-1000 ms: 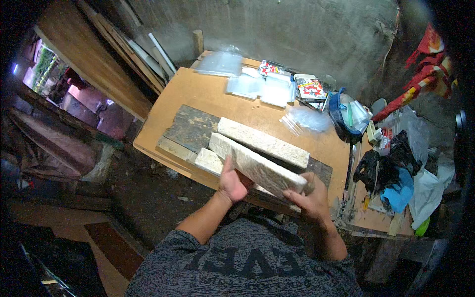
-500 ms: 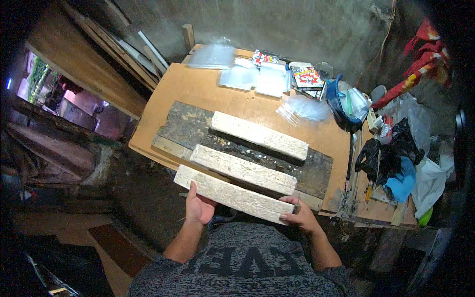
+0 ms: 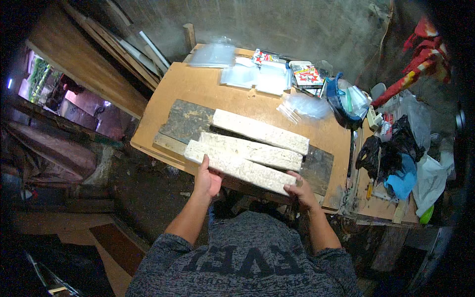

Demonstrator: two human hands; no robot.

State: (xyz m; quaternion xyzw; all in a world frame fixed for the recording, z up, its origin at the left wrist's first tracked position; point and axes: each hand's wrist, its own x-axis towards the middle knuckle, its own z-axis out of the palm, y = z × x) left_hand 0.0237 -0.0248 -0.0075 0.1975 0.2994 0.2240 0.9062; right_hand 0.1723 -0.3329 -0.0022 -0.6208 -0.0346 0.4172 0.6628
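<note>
A long cream-white block [image 3: 240, 168] with a rough, tempeh-like surface is gripped at both ends. My left hand [image 3: 207, 181] holds its left end, thumb on the near face. My right hand [image 3: 302, 192] closes round the right end. Just beyond it lies a middle block [image 3: 255, 150] of the same kind, its near side partly covered by the held one. The far block [image 3: 262, 131] rests behind that on a dark, worn board [image 3: 185, 123]. Whether the held block touches the board I cannot tell.
The board lies on a tan tabletop [image 3: 158, 104]. Clear plastic sleeves [image 3: 272, 78], small boxes [image 3: 307, 75] and a blue basket [image 3: 338, 104] stand along the back. Plastic bags [image 3: 401, 175] crowd the right side. Wooden planks [image 3: 111, 54] lean at the left.
Both hands have carried the held block away from my body, toward the other two. The middle block now lies farther back, closer to the far block.
</note>
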